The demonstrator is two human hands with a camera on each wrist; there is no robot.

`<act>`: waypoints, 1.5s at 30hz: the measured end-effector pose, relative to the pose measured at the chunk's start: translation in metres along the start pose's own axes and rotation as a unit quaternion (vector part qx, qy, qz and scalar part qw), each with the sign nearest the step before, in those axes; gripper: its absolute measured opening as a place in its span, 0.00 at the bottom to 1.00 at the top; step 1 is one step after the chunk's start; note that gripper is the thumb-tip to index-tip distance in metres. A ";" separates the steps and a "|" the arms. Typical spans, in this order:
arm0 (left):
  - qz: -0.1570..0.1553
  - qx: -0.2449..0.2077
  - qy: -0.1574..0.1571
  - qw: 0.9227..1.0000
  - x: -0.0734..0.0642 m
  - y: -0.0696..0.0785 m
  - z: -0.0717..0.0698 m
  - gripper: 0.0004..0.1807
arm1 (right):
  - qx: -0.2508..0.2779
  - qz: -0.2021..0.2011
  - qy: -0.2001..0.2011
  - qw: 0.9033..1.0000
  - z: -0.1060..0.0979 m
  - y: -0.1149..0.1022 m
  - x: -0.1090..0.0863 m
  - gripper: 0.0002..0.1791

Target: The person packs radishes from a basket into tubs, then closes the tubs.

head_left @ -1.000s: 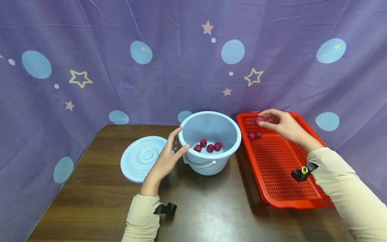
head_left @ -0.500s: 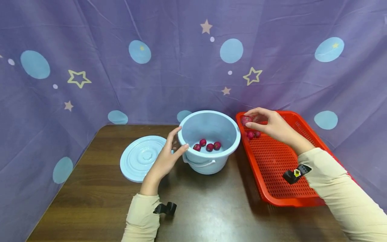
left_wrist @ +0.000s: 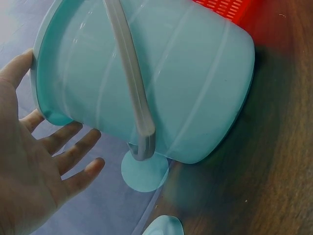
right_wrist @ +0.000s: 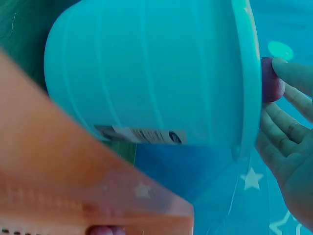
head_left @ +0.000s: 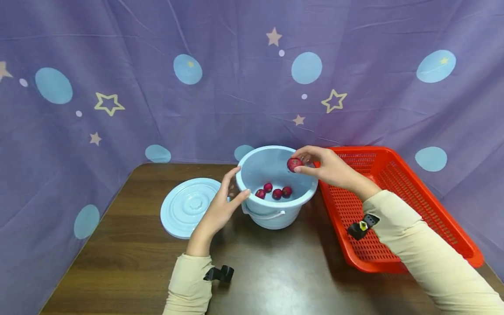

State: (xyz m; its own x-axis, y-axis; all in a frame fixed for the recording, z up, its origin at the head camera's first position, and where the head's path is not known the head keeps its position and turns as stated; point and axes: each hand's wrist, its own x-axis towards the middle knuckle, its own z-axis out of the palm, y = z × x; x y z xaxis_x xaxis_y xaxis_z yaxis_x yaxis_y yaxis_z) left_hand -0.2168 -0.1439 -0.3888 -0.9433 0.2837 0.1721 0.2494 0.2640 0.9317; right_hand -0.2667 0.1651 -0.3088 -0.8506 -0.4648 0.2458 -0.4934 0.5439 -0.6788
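A light-blue bucket (head_left: 271, 221) stands on the table, with several small, dark-red round fruits (head_left: 277, 194) on its bottom. My left hand (head_left: 220, 210) spreads along the bucket's left side, thumb tip and index fingertip at the rim. In the left wrist view, the fingers (left_wrist: 73, 147) of that hand reach loosely along the outer wall. Over the right part of the bucket's mouth, my right hand (head_left: 328, 168) pinches one more red fruit (head_left: 294, 164) between thumb and fingers. The right wrist view shows this fruit (right_wrist: 271, 81) just past the rim.
A red slotted plastic basket (head_left: 366, 266) lies right of the bucket, partly under my right forearm. Red fruits (right_wrist: 100, 231) in it show at the bottom of the right wrist view. The bucket's round blue lid (head_left: 189, 210) lies on the left. A purple patterned cloth hangs behind.
My right hand has carried the pinched fruit left, from above the basket to over the bucket's mouth. My left hand has stayed at the bucket's rim.
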 end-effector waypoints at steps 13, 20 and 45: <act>-0.003 0.006 -0.002 1.000 0.001 -0.001 -0.001 0.37 | -0.020 -0.003 -0.092 0.996 0.022 -0.007 0.009 0.15; -0.003 0.010 0.001 1.000 0.000 -0.003 -0.001 0.37 | -0.026 -0.008 -0.082 0.996 0.024 -0.007 0.009 0.16; 0.004 0.001 0.002 1.000 0.000 -0.002 0.000 0.37 | -0.009 0.062 0.053 0.997 -0.033 0.070 -0.016 0.16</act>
State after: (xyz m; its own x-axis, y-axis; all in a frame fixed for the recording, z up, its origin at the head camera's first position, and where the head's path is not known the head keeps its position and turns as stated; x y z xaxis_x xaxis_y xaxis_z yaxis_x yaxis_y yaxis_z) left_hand -0.2177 -0.1442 -0.3905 -0.9426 0.2810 0.1802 0.2566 0.2645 0.9296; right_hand -0.2936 0.2331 -0.3372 -0.9191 -0.3176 0.2331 -0.3856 0.6048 -0.6968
